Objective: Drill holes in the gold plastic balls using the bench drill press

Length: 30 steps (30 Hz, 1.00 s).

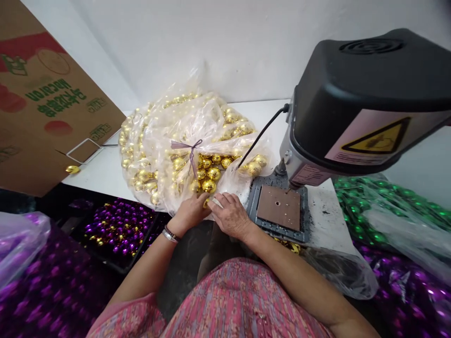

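Note:
My left hand [192,213] is closed at the front edge of the white table, its fingertips round a shiny gold ball [206,203]. Right beside it, my right hand [230,217] has its fingers curled together near the same ball. A small pale piece [217,202] shows at these fingers; what it is, I cannot make out. Just beyond both hands lies a big clear plastic bag [155,126] full of gold balls, open toward me. Several bare gold balls [213,173] show in its mouth. A purple ribbon [192,146] is tied in a bow on the bag.
To the right stands a black-topped machine [366,89] over a brown plate [278,206] with a hole. A cardboard box [52,103] leans at the left, near a single gold ball [73,169]. Purple balls [120,225] fill a dark bin below; bagged green balls [398,206] lie right.

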Motion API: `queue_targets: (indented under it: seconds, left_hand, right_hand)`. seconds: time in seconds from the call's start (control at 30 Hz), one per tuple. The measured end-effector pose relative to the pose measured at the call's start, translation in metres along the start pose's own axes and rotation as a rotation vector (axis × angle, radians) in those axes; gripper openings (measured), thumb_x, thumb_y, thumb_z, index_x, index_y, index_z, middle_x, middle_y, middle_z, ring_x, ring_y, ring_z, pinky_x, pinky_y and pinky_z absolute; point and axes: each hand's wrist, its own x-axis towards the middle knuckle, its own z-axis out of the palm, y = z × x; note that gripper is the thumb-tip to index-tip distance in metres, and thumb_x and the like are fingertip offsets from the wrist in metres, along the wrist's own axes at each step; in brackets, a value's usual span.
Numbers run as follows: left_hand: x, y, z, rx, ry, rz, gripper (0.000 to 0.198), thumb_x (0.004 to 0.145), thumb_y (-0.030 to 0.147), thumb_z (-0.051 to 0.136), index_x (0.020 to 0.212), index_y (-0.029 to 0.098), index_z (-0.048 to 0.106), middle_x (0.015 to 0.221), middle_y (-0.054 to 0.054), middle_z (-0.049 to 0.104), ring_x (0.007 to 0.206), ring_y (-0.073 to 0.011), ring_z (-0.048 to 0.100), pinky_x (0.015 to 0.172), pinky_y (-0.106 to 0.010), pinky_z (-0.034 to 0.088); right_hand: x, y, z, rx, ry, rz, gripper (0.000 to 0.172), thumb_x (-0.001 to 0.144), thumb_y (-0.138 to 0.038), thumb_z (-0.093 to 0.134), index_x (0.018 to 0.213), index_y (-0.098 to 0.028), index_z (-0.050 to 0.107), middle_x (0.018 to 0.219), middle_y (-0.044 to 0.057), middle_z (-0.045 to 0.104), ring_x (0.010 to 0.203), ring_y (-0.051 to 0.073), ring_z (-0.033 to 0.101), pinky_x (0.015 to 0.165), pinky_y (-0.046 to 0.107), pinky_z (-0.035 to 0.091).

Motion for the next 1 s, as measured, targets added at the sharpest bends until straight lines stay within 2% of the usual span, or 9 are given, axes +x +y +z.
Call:
queue_targets:
  seconds: [0.07, 0.13, 0.23, 0.37, 0.47, 0.6, 0.7, 0.83, 1.0]
  left_hand:
    - [0.009, 0.004, 0.017, -0.248, 0.153, -0.024, 0.048, 0.077, 0.018, 0.066, 0.125, 0.018, 0.057, 0.124, -0.017, 0.064, 0.115, -0.0296, 0.063, 0.096, -0.04, 0.051]
    - [0.017, 0.009, 0.028, -0.485, 0.302, -0.126, 0.054, 0.071, 0.02, 0.07, 0.123, 0.018, 0.054, 0.125, -0.015, 0.061, 0.117, -0.0279, 0.06, 0.098, -0.04, 0.05]
    - [0.022, 0.017, 0.03, -0.854, 0.372, -0.218, 0.065, 0.068, 0.032, 0.073, 0.126, 0.021, 0.046, 0.116, -0.01, 0.062, 0.102, -0.0229, 0.064, 0.088, -0.036, 0.053]
    - [0.008, 0.03, 0.013, -1.2, 0.309, -0.153, 0.066, 0.075, 0.042, 0.068, 0.133, 0.026, 0.039, 0.103, -0.004, 0.062, 0.086, -0.0164, 0.063, 0.076, -0.03, 0.052]
    - [-0.005, 0.045, 0.004, -1.396, 0.189, -0.055, 0.066, 0.081, 0.047, 0.065, 0.138, 0.03, 0.037, 0.102, -0.004, 0.062, 0.079, -0.015, 0.061, 0.068, -0.029, 0.05]
    - [-0.009, 0.071, 0.01, -1.74, -0.048, -0.036, 0.065, 0.081, 0.057, 0.068, 0.135, 0.033, 0.041, 0.11, -0.006, 0.064, 0.068, -0.0124, 0.058, 0.055, -0.024, 0.043]
    - [-0.002, 0.091, 0.022, -1.953, -0.156, -0.076, 0.067, 0.073, 0.047, 0.082, 0.128, 0.03, 0.049, 0.108, -0.005, 0.065, 0.067, -0.0092, 0.056, 0.052, -0.018, 0.037]
    - [0.013, 0.115, 0.035, -1.834, -0.148, -0.085, 0.078, 0.063, 0.028, 0.089, 0.131, 0.025, 0.051, 0.087, 0.001, 0.062, 0.061, -0.0067, 0.054, 0.048, -0.016, 0.031]
    - [0.028, 0.137, 0.038, -1.357, -0.172, -0.054, 0.068, 0.076, 0.041, 0.078, 0.133, 0.016, 0.051, 0.079, 0.001, 0.062, 0.057, -0.0084, 0.055, 0.05, -0.019, 0.039]
  right_hand:
    - [-0.002, 0.003, 0.0, -0.001, 0.014, 0.036, 0.048, 0.096, -0.03, 0.04, 0.144, -0.025, 0.047, 0.143, 0.013, 0.055, 0.127, 0.026, 0.051, 0.107, 0.048, 0.041]
    - [-0.005, 0.007, 0.002, -0.005, 0.026, 0.101, 0.051, 0.096, -0.026, 0.038, 0.146, -0.017, 0.044, 0.135, 0.018, 0.06, 0.12, 0.027, 0.056, 0.103, 0.048, 0.045]
    - [-0.01, 0.013, 0.004, -0.009, 0.044, 0.129, 0.045, 0.095, -0.022, 0.039, 0.135, -0.01, 0.054, 0.125, 0.02, 0.064, 0.114, 0.027, 0.06, 0.1, 0.046, 0.049]
    - [-0.022, 0.018, 0.0, 0.003, 0.099, 0.05, 0.036, 0.094, -0.023, 0.044, 0.124, -0.015, 0.062, 0.126, 0.016, 0.064, 0.118, 0.024, 0.059, 0.103, 0.043, 0.05]
    - [-0.038, 0.023, -0.009, 0.024, 0.172, -0.031, 0.033, 0.095, -0.024, 0.043, 0.119, -0.018, 0.065, 0.124, 0.014, 0.065, 0.119, 0.02, 0.058, 0.105, 0.04, 0.049]
    - [-0.071, 0.032, -0.024, 0.042, 0.269, -0.128, 0.024, 0.093, -0.023, 0.05, 0.109, -0.02, 0.069, 0.109, 0.01, 0.07, 0.107, 0.017, 0.062, 0.097, 0.036, 0.053]
    - [-0.099, 0.041, -0.035, 0.033, 0.358, -0.125, 0.021, 0.091, -0.021, 0.054, 0.106, -0.019, 0.069, 0.101, 0.008, 0.072, 0.098, 0.017, 0.064, 0.089, 0.035, 0.056]
    - [-0.133, 0.054, -0.05, 0.027, 0.475, -0.042, 0.023, 0.089, -0.017, 0.056, 0.108, -0.02, 0.068, 0.097, 0.007, 0.074, 0.094, 0.016, 0.067, 0.086, 0.034, 0.058]
    - [-0.162, 0.067, -0.064, 0.047, 0.592, 0.098, 0.027, 0.089, -0.013, 0.055, 0.113, -0.02, 0.065, 0.093, 0.005, 0.075, 0.087, 0.013, 0.07, 0.08, 0.029, 0.06]
